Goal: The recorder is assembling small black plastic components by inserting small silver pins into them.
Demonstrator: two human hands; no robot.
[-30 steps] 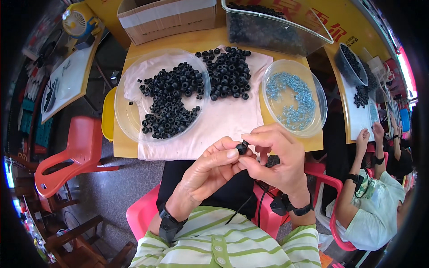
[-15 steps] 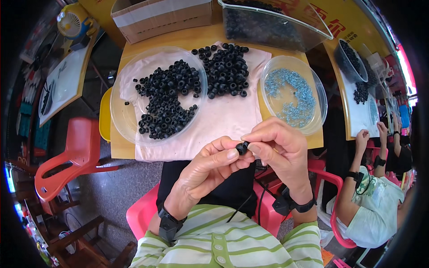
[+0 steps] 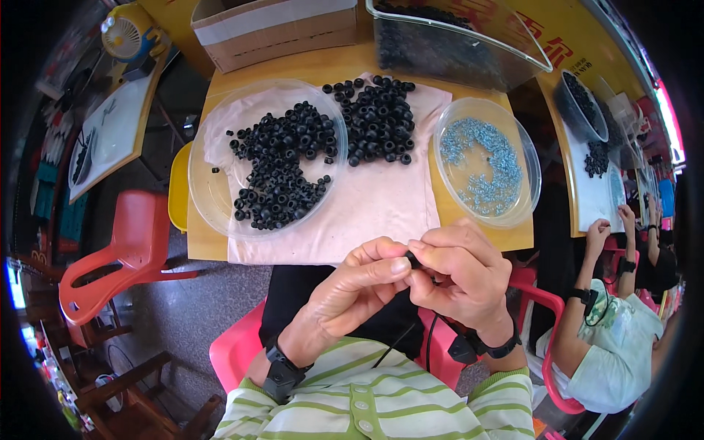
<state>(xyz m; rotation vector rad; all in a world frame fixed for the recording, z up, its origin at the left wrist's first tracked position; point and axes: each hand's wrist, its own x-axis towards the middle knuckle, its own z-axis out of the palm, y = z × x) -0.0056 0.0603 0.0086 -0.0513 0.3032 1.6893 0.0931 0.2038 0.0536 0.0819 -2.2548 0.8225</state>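
Above my lap, my left hand [image 3: 350,287] and my right hand [image 3: 468,273] meet fingertip to fingertip. Both pinch a small black round part [image 3: 413,259], mostly hidden by the fingers. On the table, a clear round tray [image 3: 209,209] at the left carries many black parts, some ring-shaped with holes and some smaller. Beside it, a heap of larger black ring-shaped parts [image 3: 380,121] lies on a pale pink cloth [image 3: 389,202]. To the right, a clear oval tray [image 3: 529,187] contains tiny shiny blue pieces [image 3: 488,165], too small to name.
A cardboard box [image 3: 279,40] and a clear bin [image 3: 447,55] of black parts stand at the table's back. At left are a red chair [image 3: 128,235] and a small fan [image 3: 123,37]. On the right, another person [image 3: 612,352] sits at a neighbouring table with hands raised.
My right-hand fingers have curled further round the black part, which shows less now. Both hands sit slightly lower and to the right in the picture; the whole view has shifted a little.
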